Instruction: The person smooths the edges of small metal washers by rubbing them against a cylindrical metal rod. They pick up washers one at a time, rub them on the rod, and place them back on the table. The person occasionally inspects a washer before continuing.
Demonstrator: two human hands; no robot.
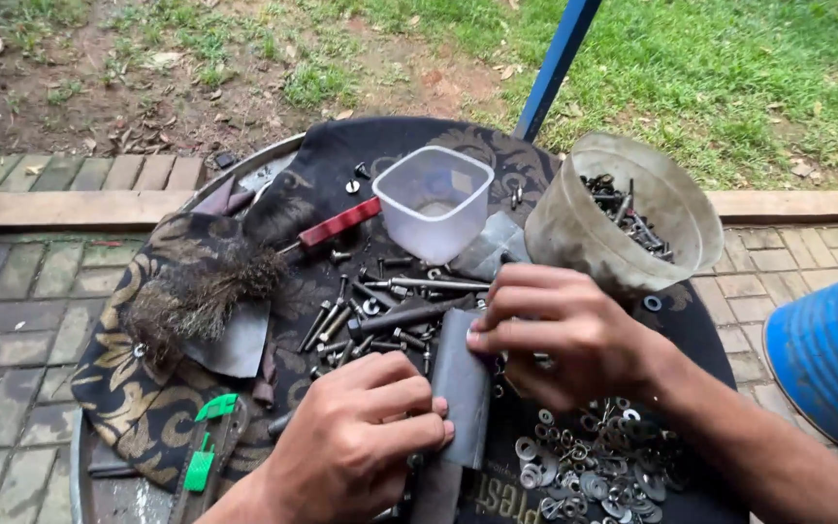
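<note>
Both hands hold a dark grey flat metal piece (462,388) upright over a round table draped in a black patterned cloth (162,388). My left hand (356,432) grips its left edge with curled fingers. My right hand (560,335) pinches its upper right edge. Behind the piece lies a heap of bolts and screws (380,311). A pile of washers (594,466) lies just below my right wrist.
A clear square plastic tub (434,199) and a tilted dirty bucket (623,218) holding screws stand at the back. A red-handled brush (244,272) lies left, green clips (208,437) near the front. A blue drum (826,359) stands right, a blue pole (555,63) behind.
</note>
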